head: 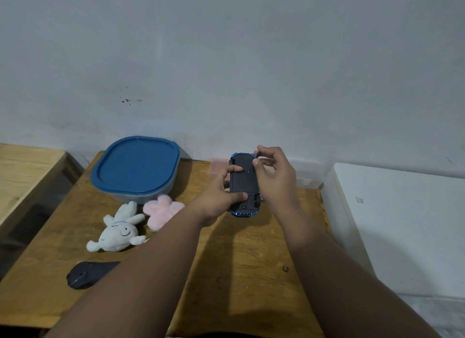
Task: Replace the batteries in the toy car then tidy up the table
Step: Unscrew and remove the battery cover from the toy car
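Note:
A blue toy car [243, 184] is held upside down above the wooden table [241, 257], its black underside facing me. My left hand [221, 194] grips the car along its left side, thumb across the bottom panel. My right hand [273, 176] touches the car's far right part, fingertips pinched at the top edge of the underside. Whether a small tool is between those fingers is unclear. No loose batteries are visible.
A clear container with a blue lid [137, 166] stands at the back left. A white plush toy [119, 230] and a pink plush [162, 210] lie in front of it. A dark computer mouse [88, 274] rests near the front left. A pink box [218, 166] sits behind the car.

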